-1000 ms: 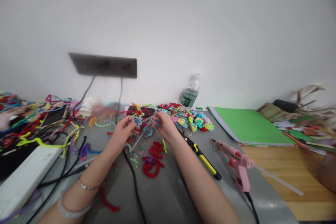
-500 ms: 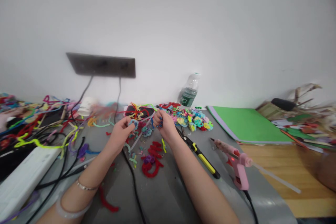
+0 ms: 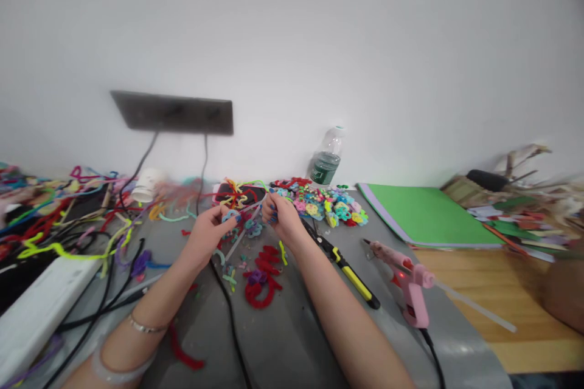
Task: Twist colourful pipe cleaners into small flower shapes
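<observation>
Above the grey mat (image 3: 283,340), near its far edge, a small blue pipe-cleaner flower (image 3: 230,216) is pinched in the fingertips of the left hand (image 3: 205,237). The right hand (image 3: 283,222) is curled closed just beside it; what it grips cannot be told. Progress, as judged: a heap of finished flowers (image 3: 331,206) lies beyond, red pieces (image 3: 262,282) lie nearer, and loose pipe cleaners (image 3: 68,246) lie unworked at left. Blur hides the flower's detail, and both forearms are cut off.
</observation>
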### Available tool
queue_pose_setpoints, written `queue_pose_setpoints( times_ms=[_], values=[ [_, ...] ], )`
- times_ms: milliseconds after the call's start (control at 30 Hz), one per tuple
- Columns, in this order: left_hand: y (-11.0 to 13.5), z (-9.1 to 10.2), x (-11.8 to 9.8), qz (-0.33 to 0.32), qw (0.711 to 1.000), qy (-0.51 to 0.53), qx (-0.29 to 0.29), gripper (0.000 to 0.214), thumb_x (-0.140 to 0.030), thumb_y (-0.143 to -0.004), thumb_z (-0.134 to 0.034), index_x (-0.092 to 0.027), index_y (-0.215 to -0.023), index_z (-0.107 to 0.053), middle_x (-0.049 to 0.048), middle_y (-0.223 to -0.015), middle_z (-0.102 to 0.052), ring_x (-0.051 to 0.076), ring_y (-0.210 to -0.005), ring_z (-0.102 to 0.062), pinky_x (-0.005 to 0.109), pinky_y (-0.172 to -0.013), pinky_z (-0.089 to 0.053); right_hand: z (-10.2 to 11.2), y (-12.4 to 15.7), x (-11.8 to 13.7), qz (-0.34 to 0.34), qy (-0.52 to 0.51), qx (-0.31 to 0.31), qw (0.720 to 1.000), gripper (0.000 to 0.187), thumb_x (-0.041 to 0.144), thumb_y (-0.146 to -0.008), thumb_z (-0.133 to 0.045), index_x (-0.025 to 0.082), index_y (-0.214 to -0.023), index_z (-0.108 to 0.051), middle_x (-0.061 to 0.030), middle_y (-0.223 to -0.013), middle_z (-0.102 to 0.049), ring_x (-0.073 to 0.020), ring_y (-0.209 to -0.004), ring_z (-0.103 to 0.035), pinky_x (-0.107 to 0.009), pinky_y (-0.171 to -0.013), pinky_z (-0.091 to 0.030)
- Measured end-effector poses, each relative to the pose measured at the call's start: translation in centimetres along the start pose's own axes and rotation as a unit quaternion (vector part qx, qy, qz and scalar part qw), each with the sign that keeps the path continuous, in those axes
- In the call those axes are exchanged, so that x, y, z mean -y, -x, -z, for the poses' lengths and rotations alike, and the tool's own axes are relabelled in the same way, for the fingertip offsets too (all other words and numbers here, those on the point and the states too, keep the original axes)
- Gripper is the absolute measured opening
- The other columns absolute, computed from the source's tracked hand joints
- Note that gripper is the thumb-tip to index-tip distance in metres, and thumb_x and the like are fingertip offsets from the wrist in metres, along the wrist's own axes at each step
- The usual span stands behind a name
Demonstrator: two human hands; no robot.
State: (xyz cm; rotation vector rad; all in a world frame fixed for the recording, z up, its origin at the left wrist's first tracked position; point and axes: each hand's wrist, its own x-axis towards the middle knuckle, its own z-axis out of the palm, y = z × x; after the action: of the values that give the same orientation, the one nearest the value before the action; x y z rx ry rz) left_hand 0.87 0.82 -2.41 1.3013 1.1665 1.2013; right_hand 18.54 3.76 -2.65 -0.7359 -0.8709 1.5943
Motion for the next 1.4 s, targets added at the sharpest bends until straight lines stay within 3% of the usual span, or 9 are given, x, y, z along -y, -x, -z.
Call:
queue_pose_setpoints(
  times_ms=[367, 500, 667, 867, 1067, 1167, 1300, 1400],
  values=[
    [-0.4, -0.2, -0.8, 0.062, 0.983, 0.166, -0.044, 0.037, -0.039, -0.055, -0.084, -0.018, -0.071, -0.059, -0.004, -0.066, -0.059, 0.012, -0.064, -0.06, 0.023, -0.06, -0.053, 0.2, -0.1, 0.0, -0.004, -0.01, -0.018, 1.0, 0.043, 0.041, -0.078, -0.063, 0.022, -0.056, -0.032, 0.0091, -0.045, -0.028, -0.0062, -0.04, -0.023, -0.023, -0.042, -0.019],
    [-0.8, 0.9, -0.6, 0.022, 0.991, 0.119, -0.053, 0.036, -0.043, -0.057, -0.083, -0.019, -0.077, -0.065, -0.0015, -0.069, -0.063, 0.015, -0.067, -0.063, 0.027, -0.063, -0.056, 0.3, -0.1, 0.0, -0.005, -0.007, -0.023, 1.0, 0.042, 0.041, -0.078, -0.063, 0.022, -0.057, -0.031, 0.0091, -0.045, -0.028, -0.0065, -0.04, -0.023, -0.023, -0.042, -0.019],
    [-1.1, 1.8, -0.6, -0.057, 0.997, -0.023, -0.045, 0.025, -0.035, -0.063, -0.077, -0.019, -0.081, -0.068, 0.002, -0.073, -0.07, 0.018, -0.066, -0.064, 0.027, -0.062, -0.052, 0.3, -0.1, 0.1, -0.005, -0.007, -0.02, 1.0, 0.041, 0.04, -0.079, -0.061, 0.022, -0.057, -0.032, 0.0089, -0.045, -0.029, -0.0067, -0.04, -0.024, -0.023, -0.042, -0.021],
    [-0.4, 0.9, -0.3, -0.117, 0.974, -0.182, 0.07, 0.007, -0.026, -0.072, -0.067, -0.021, -0.074, -0.072, 0.0011, -0.068, -0.07, 0.017, -0.062, -0.062, 0.023, -0.058, -0.045, 0.3, -0.2, 0.0, -0.005, -0.013, -0.03, 0.999, 0.04, 0.037, -0.081, -0.059, 0.022, -0.057, -0.032, 0.0091, -0.045, -0.028, -0.0064, -0.04, -0.023, -0.023, -0.042, -0.019],
    [0.1, 0.3, -0.6, -0.15, 0.947, -0.233, 0.162, 0.009, -0.021, -0.071, -0.067, -0.026, -0.071, -0.075, -0.0008, -0.065, -0.072, 0.017, -0.06, -0.062, 0.023, -0.059, -0.044, 0.3, -0.2, 0.0, 0.001, -0.011, -0.03, 0.999, 0.04, 0.038, -0.083, -0.058, 0.022, -0.058, -0.031, 0.0089, -0.045, -0.028, -0.0068, -0.04, -0.023, -0.023, -0.042, -0.021],
    [0.1, 0.3, -0.6, -0.163, 0.934, -0.26, 0.181, 0.01, -0.021, -0.072, -0.067, -0.027, -0.071, -0.075, -0.0008, -0.067, -0.073, 0.018, -0.06, -0.064, 0.023, -0.059, -0.043, 0.3, -0.2, -0.1, 0.0, -0.011, -0.029, 1.0, 0.039, 0.037, -0.083, -0.057, 0.022, -0.058, -0.032, 0.0088, -0.045, -0.028, -0.0067, -0.04, -0.024, -0.023, -0.041, -0.02],
    [-0.1, 0.8, -0.3, -0.157, 0.937, -0.27, 0.154, 0.014, -0.026, -0.082, -0.06, -0.026, -0.078, -0.074, 0.0006, -0.072, -0.076, 0.02, -0.064, -0.066, 0.024, -0.064, -0.044, 0.4, -0.2, -0.2, -0.001, -0.017, -0.029, 0.999, 0.036, 0.035, -0.082, -0.057, 0.021, -0.057, -0.034, 0.0086, -0.045, -0.029, -0.0066, -0.04, -0.023, -0.023, -0.041, -0.02],
    [-0.4, 1.6, -0.2, -0.164, 0.947, -0.271, 0.056, 0.018, -0.028, -0.086, -0.055, -0.024, -0.092, -0.072, 0.0024, -0.076, -0.077, 0.02, -0.064, -0.067, 0.026, -0.064, -0.045, 0.5, -0.3, -0.2, 0.0, -0.011, -0.03, 1.0, 0.039, 0.037, -0.081, -0.059, 0.022, -0.057, -0.033, 0.0087, -0.045, -0.029, -0.0066, -0.04, -0.024, -0.023, -0.042, -0.02]
  ],
)
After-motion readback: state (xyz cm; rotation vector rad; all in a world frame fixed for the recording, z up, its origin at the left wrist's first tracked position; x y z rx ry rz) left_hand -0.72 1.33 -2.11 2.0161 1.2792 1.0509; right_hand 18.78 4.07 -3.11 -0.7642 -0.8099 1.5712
